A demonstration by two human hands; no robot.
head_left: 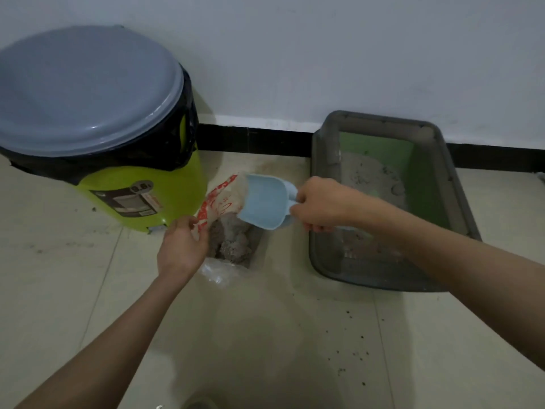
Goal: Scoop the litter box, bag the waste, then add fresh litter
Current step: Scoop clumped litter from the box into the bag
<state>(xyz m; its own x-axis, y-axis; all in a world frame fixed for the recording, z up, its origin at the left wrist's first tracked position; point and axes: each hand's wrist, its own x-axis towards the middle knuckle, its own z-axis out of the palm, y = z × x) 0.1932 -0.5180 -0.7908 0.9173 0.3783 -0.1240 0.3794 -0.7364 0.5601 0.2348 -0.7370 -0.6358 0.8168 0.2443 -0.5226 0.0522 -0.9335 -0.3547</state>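
Both hands are busy: the left hand (182,246) pinches the plastic bag (219,202) open on the floor while the right hand (320,203) grips the blue scoop (264,203), tipped over it beside the litter box (321,160), likely to dump clumps.

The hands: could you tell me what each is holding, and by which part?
Right hand grips the blue scoop by its handle; left hand holds the plastic bag by its rim.

We see two bare forearms, no sleeves reaching the wrists, and the left hand (183,247) and right hand (320,203) wear no gloves, rings, watch or bands.
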